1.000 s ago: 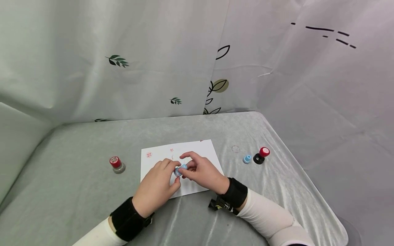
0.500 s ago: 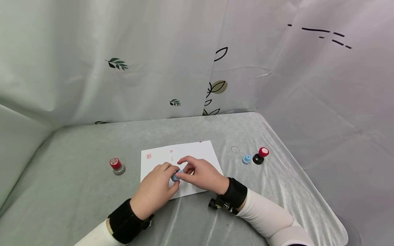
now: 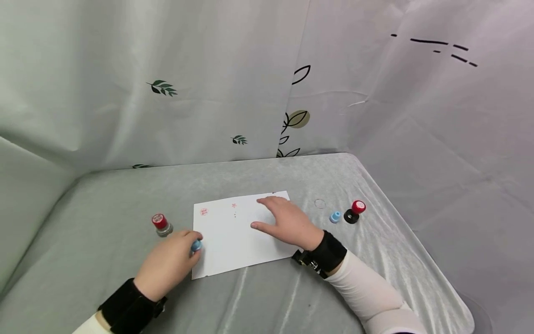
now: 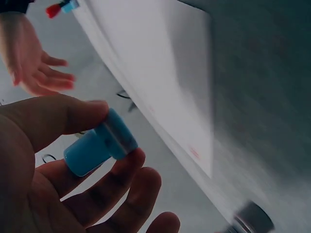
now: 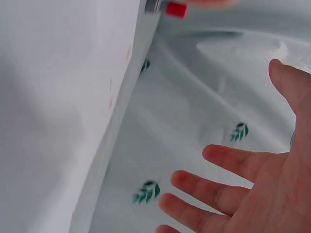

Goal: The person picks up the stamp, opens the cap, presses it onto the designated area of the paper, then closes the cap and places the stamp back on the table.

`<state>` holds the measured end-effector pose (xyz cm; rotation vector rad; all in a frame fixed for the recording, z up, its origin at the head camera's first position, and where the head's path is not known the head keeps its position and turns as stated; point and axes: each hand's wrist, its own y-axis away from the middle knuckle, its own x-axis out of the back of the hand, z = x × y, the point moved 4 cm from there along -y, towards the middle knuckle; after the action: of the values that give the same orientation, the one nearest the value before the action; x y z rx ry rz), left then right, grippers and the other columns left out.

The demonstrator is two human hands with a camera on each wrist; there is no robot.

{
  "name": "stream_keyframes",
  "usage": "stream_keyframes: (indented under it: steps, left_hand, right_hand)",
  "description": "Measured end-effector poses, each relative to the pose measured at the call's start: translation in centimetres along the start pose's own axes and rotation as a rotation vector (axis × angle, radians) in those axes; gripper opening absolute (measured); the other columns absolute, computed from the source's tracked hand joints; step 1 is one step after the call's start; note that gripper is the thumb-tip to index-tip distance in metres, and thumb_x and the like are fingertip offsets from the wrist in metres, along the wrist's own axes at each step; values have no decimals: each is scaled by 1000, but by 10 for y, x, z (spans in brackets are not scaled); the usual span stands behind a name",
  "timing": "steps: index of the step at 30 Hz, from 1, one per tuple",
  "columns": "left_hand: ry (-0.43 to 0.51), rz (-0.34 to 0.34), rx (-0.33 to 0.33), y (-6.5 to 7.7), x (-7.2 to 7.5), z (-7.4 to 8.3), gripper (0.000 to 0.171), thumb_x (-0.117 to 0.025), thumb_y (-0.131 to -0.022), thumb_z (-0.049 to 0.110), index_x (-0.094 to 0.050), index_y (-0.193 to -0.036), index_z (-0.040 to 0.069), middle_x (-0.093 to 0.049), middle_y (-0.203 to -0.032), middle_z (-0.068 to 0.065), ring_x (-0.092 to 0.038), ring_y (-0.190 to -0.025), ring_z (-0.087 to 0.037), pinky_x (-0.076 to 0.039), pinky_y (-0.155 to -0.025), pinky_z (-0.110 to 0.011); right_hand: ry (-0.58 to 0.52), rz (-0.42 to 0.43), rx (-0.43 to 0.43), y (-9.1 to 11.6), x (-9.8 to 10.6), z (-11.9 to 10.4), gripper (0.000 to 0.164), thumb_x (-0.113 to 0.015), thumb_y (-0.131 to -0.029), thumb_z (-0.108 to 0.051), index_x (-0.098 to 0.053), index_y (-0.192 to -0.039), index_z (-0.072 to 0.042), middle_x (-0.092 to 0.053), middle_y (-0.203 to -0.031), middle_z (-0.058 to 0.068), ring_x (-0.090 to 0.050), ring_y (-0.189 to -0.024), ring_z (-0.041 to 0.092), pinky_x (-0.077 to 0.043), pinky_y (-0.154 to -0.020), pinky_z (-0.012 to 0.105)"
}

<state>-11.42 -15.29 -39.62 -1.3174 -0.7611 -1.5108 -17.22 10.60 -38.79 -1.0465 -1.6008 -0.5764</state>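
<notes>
My left hand is beside the left edge of the white paper, pinching a small blue stamp between thumb and fingers. Up close in the left wrist view, the stamp has a wider end and a narrower, rounded body. Over the right part of the sheet my right hand holds nothing, its thumb and fingers spread. Small red prints show along the paper's upper left, with a red flower print and a few dots to their right.
Left of the paper stands a red-topped stamp with a clear grey base, close to the left hand. On the right side are a second blue stamp and a red stamp with a black base. A faint ring mark shows on the grey cloth.
Both hands were together over the paper at the blue stamp. The left hand has carried it left to the paper's edge; the right hand has let go, opened and moved slightly right.
</notes>
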Motion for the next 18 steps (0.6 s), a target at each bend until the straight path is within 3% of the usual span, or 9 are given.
stream_keyframes:
  steps: [8,18]
  left_hand:
    - [-60,-122,104,13,-4,-33,32,-82,-76,21,-70,-102,6,-62,-86,-6,-55,-69,-17,-53,-63,-43]
    - [-75,-208,147,20,-10,-44,18,-79,-78,15,-69,-92,8,-57,-74,-3,-49,-60,-17,-51,-57,-40]
  right_hand:
    - [23,16,-47,-2,5,16,79,-47,-88,-70,-44,-144,-15,-49,-139,4,-39,-127,18,-36,-105,44]
    - [6,22,-67,-3,8,22,77,-47,-89,-69,-44,-145,-16,-50,-139,2,-39,-127,16,-37,-105,42]
